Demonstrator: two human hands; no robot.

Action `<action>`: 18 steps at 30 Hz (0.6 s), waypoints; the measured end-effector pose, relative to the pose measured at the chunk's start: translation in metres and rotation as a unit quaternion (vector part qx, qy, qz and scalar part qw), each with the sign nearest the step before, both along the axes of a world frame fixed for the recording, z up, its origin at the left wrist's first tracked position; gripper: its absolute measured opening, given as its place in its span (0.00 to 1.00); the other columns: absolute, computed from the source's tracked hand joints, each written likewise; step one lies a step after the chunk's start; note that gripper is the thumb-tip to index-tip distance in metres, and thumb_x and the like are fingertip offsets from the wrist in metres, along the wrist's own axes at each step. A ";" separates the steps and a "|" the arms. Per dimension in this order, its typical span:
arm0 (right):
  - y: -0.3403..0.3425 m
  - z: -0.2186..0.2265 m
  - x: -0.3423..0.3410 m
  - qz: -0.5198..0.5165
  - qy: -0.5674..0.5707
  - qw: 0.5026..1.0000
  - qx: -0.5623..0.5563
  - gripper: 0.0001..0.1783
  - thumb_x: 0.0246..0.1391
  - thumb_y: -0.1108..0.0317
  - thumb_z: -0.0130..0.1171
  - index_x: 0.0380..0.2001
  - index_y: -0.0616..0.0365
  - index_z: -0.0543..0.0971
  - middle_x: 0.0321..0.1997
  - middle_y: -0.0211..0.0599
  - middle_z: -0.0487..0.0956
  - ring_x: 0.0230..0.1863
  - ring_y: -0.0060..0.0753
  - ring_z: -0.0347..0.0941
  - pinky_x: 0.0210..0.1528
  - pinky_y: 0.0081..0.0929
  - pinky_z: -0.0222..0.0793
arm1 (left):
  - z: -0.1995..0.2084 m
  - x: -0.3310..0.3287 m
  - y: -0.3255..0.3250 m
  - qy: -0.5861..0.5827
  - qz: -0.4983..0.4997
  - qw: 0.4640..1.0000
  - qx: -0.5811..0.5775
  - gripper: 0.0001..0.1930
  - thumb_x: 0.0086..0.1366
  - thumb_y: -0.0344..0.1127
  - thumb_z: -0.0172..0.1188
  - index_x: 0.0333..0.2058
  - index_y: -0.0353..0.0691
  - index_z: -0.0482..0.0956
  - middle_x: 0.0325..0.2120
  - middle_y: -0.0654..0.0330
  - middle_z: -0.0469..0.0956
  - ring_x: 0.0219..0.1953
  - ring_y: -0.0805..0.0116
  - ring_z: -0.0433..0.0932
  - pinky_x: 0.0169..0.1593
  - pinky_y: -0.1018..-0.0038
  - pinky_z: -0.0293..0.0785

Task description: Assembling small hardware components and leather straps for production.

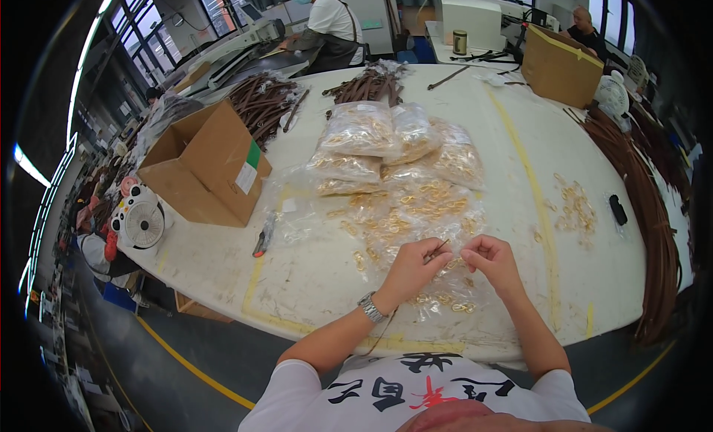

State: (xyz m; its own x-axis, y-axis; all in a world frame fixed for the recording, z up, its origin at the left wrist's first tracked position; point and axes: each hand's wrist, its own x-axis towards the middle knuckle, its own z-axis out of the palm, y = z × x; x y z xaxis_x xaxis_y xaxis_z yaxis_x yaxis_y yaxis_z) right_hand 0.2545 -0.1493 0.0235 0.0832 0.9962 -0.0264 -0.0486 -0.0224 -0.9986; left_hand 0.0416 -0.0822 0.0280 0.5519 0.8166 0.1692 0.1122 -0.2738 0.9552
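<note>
Head view, lower centre: left hand [410,270] pinches a thin dark strip [438,251]; right hand [495,264] curls, its hold unclear, near gold clips [460,307] on the surface [312,287]. Fingertip work seems in hand; next likely calls for steady pinching.

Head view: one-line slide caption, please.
Left hand pinching a thin dark strip, right hand close by, over gold-coloured clasps, with filled clear plastic bags stacked behind.

Head view: fisheye, looking down and forward
Shirt [445,376]: close below
Table [215,257]: just beyond
Windows [152,42]: far off
</note>
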 end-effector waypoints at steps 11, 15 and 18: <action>0.000 0.005 -0.002 -0.053 0.005 0.998 0.021 0.04 0.61 0.74 0.68 0.36 0.63 0.82 0.29 0.28 0.81 0.29 0.16 0.73 0.34 0.18 0.70 | -0.002 0.002 -0.002 0.001 -0.031 0.996 -0.088 0.11 0.73 0.34 0.63 0.32 0.32 0.80 0.23 0.65 0.80 0.27 0.82 0.79 0.30 0.80 0.74; -0.002 0.007 -0.003 -0.069 0.009 0.997 0.031 0.04 0.60 0.74 0.68 0.36 0.62 0.82 0.29 0.27 0.81 0.28 0.16 0.73 0.34 0.18 0.70 | -0.015 -0.001 -0.001 0.040 -0.028 0.999 -0.005 0.11 0.74 0.35 0.62 0.35 0.33 0.84 0.25 0.64 0.83 0.27 0.83 0.78 0.29 0.80 0.72; -0.002 0.004 -0.004 -0.076 0.011 0.996 0.047 0.05 0.60 0.73 0.69 0.36 0.63 0.82 0.30 0.27 0.82 0.28 0.14 0.74 0.32 0.17 0.71 | -0.016 0.001 -0.006 -0.043 -0.027 0.998 -0.041 0.12 0.75 0.37 0.60 0.37 0.34 0.87 0.28 0.66 0.85 0.24 0.85 0.73 0.28 0.82 0.69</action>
State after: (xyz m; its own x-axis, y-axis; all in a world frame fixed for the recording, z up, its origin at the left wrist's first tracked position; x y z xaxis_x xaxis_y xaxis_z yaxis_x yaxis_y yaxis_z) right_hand 0.2502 -0.1511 0.0272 0.2339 0.9702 0.0626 -0.0659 0.0801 -0.9946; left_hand 0.0430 -0.0878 0.0115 0.5817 0.7991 0.1519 0.0155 -0.1976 0.9802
